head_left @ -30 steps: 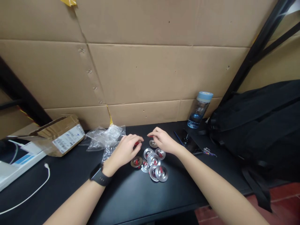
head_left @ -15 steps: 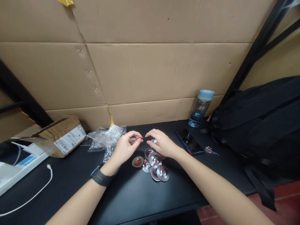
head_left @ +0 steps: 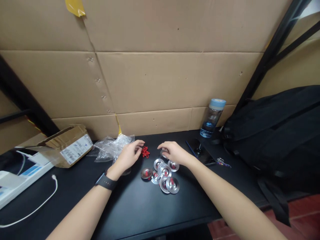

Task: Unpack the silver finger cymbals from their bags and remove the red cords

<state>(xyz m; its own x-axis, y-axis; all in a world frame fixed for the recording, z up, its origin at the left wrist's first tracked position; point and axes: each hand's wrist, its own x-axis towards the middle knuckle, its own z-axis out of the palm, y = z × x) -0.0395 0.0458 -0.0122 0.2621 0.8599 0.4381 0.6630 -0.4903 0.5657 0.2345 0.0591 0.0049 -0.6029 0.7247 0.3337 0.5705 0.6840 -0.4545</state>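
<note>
My left hand (head_left: 130, 154) is open beside a small heap of red cords (head_left: 145, 152), its thumb and fingers apart with nothing between them. Across from it, my right hand (head_left: 173, 152) has its fingers curled over a metal disc (head_left: 165, 151), which it partly covers; whether it grips the disc cannot be made out. Several round silvery discs with red cord at their centres lie in an overlapping group (head_left: 165, 170) nearer the front. One darker disc (head_left: 146, 173) sits at the left of that group.
Crumpled clear plastic (head_left: 108, 150) and an open cardboard box (head_left: 75, 148) are at the left, with a white power strip (head_left: 27, 178) and a cable (head_left: 37, 212). A phone (head_left: 203, 155), a bottle (head_left: 212, 118) and a black backpack (head_left: 277, 133) stand or lie at the right.
My left hand has opened and drawn back left from the red cords, which now lie in view on the table. My right hand stays over the disc. The camera view has shifted slightly.
</note>
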